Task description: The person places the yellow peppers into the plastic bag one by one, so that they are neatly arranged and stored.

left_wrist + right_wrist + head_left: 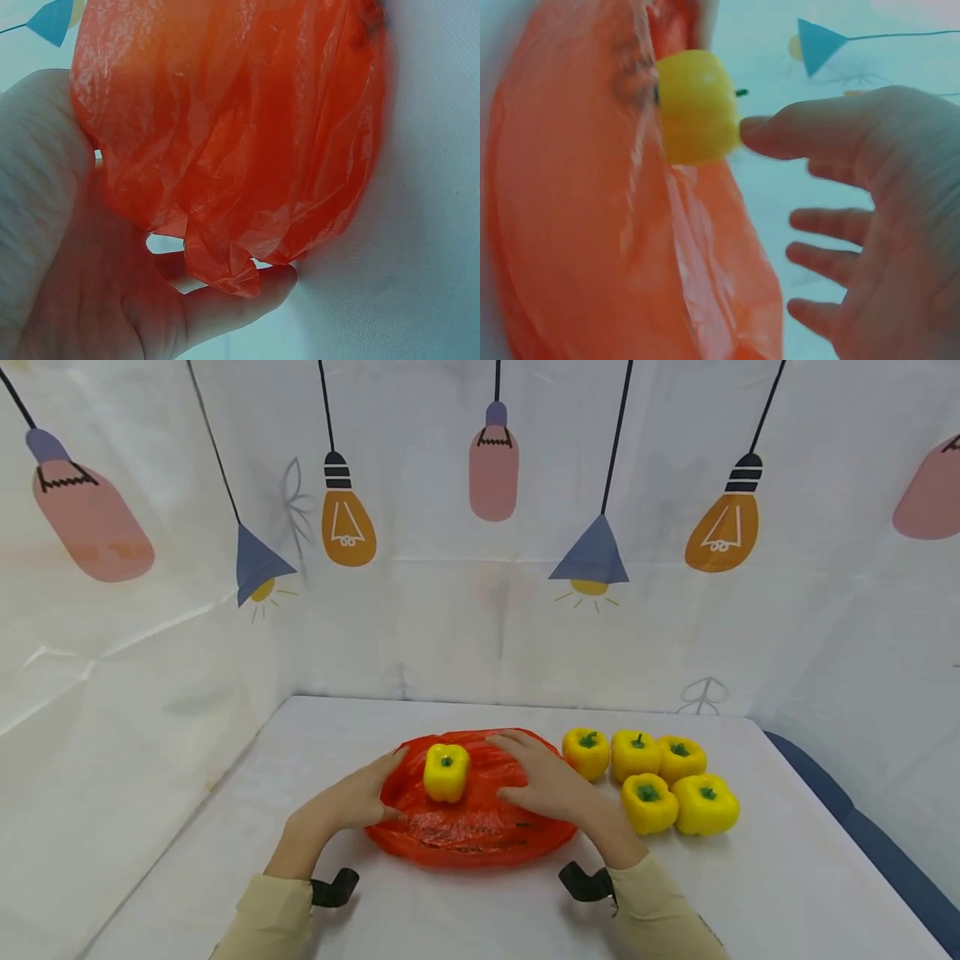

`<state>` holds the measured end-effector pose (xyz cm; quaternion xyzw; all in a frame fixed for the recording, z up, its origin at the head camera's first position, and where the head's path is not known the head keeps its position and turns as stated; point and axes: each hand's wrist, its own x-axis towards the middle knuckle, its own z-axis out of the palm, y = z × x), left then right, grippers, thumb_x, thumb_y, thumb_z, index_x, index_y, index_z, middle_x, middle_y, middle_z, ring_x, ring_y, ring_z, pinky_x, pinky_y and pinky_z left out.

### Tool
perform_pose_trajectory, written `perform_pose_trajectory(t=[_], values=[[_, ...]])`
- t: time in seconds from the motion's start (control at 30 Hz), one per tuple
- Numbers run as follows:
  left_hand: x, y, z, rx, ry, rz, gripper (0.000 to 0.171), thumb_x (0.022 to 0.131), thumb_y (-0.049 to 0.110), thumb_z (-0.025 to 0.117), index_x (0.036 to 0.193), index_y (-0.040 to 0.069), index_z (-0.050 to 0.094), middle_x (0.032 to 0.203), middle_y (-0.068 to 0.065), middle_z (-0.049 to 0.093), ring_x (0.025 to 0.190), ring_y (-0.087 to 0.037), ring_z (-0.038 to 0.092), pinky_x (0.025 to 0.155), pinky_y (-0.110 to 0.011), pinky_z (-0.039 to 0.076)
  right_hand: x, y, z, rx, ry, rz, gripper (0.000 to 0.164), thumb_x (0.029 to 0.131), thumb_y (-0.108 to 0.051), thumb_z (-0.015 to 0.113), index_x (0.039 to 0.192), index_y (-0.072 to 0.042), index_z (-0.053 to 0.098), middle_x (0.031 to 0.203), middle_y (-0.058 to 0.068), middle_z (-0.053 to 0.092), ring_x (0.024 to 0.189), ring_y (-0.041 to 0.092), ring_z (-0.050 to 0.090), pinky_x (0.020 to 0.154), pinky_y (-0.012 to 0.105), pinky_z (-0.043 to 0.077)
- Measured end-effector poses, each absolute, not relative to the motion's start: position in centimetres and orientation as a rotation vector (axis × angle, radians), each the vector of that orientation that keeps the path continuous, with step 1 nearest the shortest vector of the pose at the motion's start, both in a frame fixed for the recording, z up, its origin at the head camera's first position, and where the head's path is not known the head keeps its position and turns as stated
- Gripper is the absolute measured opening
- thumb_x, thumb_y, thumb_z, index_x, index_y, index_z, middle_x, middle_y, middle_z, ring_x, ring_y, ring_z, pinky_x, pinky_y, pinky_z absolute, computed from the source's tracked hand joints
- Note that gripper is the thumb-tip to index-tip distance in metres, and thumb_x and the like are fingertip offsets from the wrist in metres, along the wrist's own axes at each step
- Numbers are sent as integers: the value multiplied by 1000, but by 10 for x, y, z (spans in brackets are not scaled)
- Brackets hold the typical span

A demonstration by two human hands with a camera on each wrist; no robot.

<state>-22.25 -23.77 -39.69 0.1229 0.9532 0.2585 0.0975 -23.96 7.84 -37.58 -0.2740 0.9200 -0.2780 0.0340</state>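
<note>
A red plastic bag (480, 839) lies bulging on the white table, its contents hidden. One yellow bell pepper (447, 774) with a green stem sits on top of it; the right wrist view shows this yellow pepper (696, 109) from the side. My left hand (352, 797) is at the bag's left edge, thumb and fingers spread around it; in the left wrist view a crumpled flap of the red bag (221, 259) lies against its fingers. Over the bag's right part is my right hand (547, 781), fingers spread and holding nothing, with the thumb toward the pepper.
Several yellow bell peppers (707, 804) stand grouped on the table right of the bag, close to my right forearm. A white sheet (442, 635) printed with lamps hangs behind the table and at its sides. Something dark blue (840, 814) lies beyond the right table edge.
</note>
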Motion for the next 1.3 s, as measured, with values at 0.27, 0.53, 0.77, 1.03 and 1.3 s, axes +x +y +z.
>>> perform_pose_trajectory(t=[0.27, 0.53, 0.77, 1.03, 1.3], values=[[-224, -234, -397, 357, 2804, 772, 94, 83, 24, 78, 159, 14, 25, 164, -12, 28, 149, -37, 30, 118, -61, 31, -234, 112, -368, -683, 2844, -792, 71, 90, -37, 71, 152, -32, 38, 162, 3, 30, 142, 30, 42, 108, 57, 46], [-224, -234, -395, 352, 2807, 760, 93, 82, 25, 78, 159, 15, 25, 163, -14, 28, 149, -39, 30, 116, -63, 32, -232, 144, -358, -644, 2834, -773, 65, 90, -32, 70, 149, -25, 44, 157, 6, 37, 140, 30, 43, 109, 57, 44], [-221, -236, -395, 329, 2798, 770, 94, 83, 26, 78, 159, 17, 24, 164, -13, 28, 149, -39, 30, 115, -63, 33, -227, 161, -344, -568, 2770, -796, 64, 88, -29, 72, 147, -25, 47, 153, 2, 45, 139, 30, 43, 113, 58, 40], [-224, -238, -396, 338, 2806, 775, 95, 82, 25, 79, 159, 17, 24, 163, -11, 31, 148, -38, 31, 115, -63, 33, -219, 185, -329, -423, 2724, -726, 69, 85, -38, 74, 147, -21, 48, 150, 10, 49, 133, 37, 48, 106, 63, 43], [-225, -239, -398, 363, 2792, 797, 95, 82, 25, 79, 159, 15, 24, 163, -12, 31, 148, -39, 32, 115, -64, 32, -215, 208, -327, -377, 2716, -626, 71, 81, -29, 77, 145, -15, 49, 143, 16, 55, 122, 33, 52, 102, 63, 44]])
